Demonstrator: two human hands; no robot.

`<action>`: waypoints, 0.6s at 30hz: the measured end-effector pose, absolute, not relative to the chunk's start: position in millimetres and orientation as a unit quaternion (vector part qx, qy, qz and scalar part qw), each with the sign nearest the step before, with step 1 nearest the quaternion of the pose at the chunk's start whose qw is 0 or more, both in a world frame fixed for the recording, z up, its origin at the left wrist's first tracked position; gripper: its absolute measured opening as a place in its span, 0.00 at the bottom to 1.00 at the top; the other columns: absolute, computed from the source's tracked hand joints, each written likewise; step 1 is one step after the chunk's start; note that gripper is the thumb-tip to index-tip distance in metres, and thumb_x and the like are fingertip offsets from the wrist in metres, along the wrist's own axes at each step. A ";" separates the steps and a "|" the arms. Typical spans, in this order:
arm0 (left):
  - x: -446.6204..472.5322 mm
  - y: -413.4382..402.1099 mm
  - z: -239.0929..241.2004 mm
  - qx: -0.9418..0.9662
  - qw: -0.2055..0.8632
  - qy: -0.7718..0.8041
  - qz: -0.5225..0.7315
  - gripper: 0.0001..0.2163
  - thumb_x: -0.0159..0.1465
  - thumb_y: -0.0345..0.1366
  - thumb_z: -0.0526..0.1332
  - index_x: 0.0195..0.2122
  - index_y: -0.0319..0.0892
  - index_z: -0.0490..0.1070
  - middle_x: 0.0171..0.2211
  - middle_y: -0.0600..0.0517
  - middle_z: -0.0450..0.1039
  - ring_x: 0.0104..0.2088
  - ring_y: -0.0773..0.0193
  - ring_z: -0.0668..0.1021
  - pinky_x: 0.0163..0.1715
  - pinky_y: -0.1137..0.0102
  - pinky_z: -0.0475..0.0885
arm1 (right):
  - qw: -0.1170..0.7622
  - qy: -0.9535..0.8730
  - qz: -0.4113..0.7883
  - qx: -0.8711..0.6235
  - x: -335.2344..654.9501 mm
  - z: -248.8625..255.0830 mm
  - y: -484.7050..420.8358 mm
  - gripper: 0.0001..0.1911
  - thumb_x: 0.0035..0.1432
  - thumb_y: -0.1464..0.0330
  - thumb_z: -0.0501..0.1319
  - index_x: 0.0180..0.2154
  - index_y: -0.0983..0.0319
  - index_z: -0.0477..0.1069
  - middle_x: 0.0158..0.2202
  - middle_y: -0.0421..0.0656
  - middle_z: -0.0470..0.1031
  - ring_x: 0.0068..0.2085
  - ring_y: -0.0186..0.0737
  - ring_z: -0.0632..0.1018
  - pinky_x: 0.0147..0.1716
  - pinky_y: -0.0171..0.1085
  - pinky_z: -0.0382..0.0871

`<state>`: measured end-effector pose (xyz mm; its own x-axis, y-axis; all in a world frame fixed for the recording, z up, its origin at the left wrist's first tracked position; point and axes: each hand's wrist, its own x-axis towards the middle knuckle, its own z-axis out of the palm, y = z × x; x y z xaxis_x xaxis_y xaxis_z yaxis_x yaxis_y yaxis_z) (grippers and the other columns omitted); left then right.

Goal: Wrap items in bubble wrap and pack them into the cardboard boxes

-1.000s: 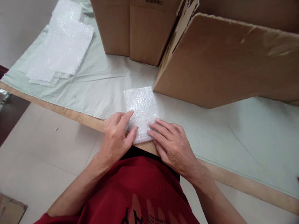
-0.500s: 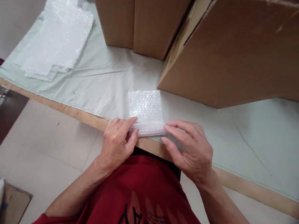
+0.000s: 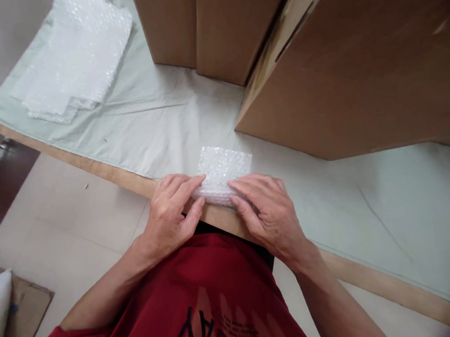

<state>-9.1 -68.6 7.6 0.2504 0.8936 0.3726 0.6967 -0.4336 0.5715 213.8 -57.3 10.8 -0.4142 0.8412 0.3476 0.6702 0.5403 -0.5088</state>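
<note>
A small sheet of bubble wrap (image 3: 223, 164) lies on the pale green cloth (image 3: 160, 127) at the table's near edge, its near end rolled into a thick fold. My left hand (image 3: 172, 213) pinches the fold's left end between thumb and fingers. My right hand (image 3: 264, 212) presses its fingers over the fold's right end. Whatever is inside the fold is hidden.
A stack of bubble wrap sheets (image 3: 76, 55) lies at the far left of the cloth. Large cardboard boxes (image 3: 349, 77) stand close behind and to the right, with more boxes (image 3: 195, 27) at the back. The wooden table edge (image 3: 105, 169) runs diagonally; tiled floor lies below left.
The bubble wrap's near end has been rolled further away from me, so the flat part showing is shorter. My right hand came back onto the fold.
</note>
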 end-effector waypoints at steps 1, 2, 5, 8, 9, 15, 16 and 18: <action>-7.2 -63.1 4.8 0.773 0.142 0.523 0.330 0.13 0.70 0.29 0.60 0.55 0.37 0.73 0.40 0.45 0.80 0.42 0.55 0.79 0.47 0.58 0.74 | 0.295 -0.824 0.120 -0.468 214.2 11.8 -58.9 0.10 0.70 0.71 0.60 0.52 0.62 0.74 0.47 0.49 0.81 0.50 0.48 0.78 0.51 0.46 0.68; -5.1 -57.2 1.9 0.772 0.136 0.532 0.320 0.13 0.70 0.30 0.60 0.55 0.36 0.73 0.38 0.45 0.80 0.41 0.55 0.78 0.46 0.58 0.74 | 0.297 -0.823 0.092 -0.476 214.6 12.3 -60.1 0.11 0.70 0.70 0.61 0.52 0.63 0.74 0.49 0.50 0.80 0.51 0.50 0.78 0.51 0.47 0.68; -0.4 -43.5 -3.2 0.766 0.120 0.555 0.302 0.14 0.70 0.33 0.60 0.55 0.36 0.74 0.40 0.44 0.79 0.42 0.53 0.78 0.47 0.56 0.75 | 0.255 -0.841 0.045 -0.476 214.9 11.0 -60.3 0.13 0.68 0.70 0.63 0.53 0.62 0.73 0.51 0.51 0.79 0.52 0.52 0.77 0.51 0.48 0.66; -1.3 -48.2 1.7 0.726 0.120 0.571 0.363 0.15 0.69 0.34 0.63 0.55 0.37 0.75 0.45 0.43 0.78 0.46 0.54 0.79 0.49 0.58 0.76 | 0.212 -0.850 0.046 -0.480 214.8 5.7 -54.0 0.10 0.69 0.70 0.61 0.51 0.60 0.74 0.49 0.48 0.81 0.49 0.50 0.78 0.49 0.47 0.66; -2.3 -54.2 5.2 0.704 0.128 0.576 0.394 0.15 0.68 0.34 0.64 0.55 0.38 0.75 0.45 0.44 0.78 0.46 0.56 0.79 0.48 0.60 0.76 | 0.221 -0.843 0.054 -0.488 214.9 3.8 -51.3 0.10 0.70 0.71 0.60 0.50 0.60 0.75 0.48 0.47 0.81 0.48 0.49 0.79 0.48 0.47 0.66; 6.2 -90.1 20.9 0.478 0.505 0.569 0.439 0.20 0.67 0.36 0.67 0.60 0.44 0.72 0.48 0.47 0.80 0.46 0.60 0.82 0.47 0.65 0.78 | 0.346 -0.759 0.167 -0.526 213.9 7.1 -54.4 0.09 0.70 0.70 0.60 0.49 0.59 0.76 0.43 0.43 0.83 0.43 0.44 0.82 0.46 0.44 0.70; 10.3 -90.9 20.9 0.427 0.565 0.552 0.440 0.25 0.65 0.37 0.68 0.63 0.44 0.69 0.51 0.45 0.79 0.49 0.58 0.82 0.49 0.64 0.78 | 0.355 -0.753 0.186 -0.521 213.7 10.6 -59.3 0.09 0.70 0.70 0.60 0.49 0.59 0.76 0.42 0.43 0.84 0.42 0.44 0.82 0.46 0.44 0.71; 18.5 -89.0 19.8 0.350 0.635 0.522 0.449 0.34 0.63 0.40 0.71 0.69 0.45 0.62 0.53 0.45 0.79 0.51 0.56 0.82 0.51 0.64 0.78 | 0.352 -0.756 0.233 -0.500 214.8 18.4 -71.1 0.09 0.69 0.72 0.61 0.48 0.59 0.76 0.42 0.43 0.84 0.41 0.42 0.81 0.46 0.44 0.70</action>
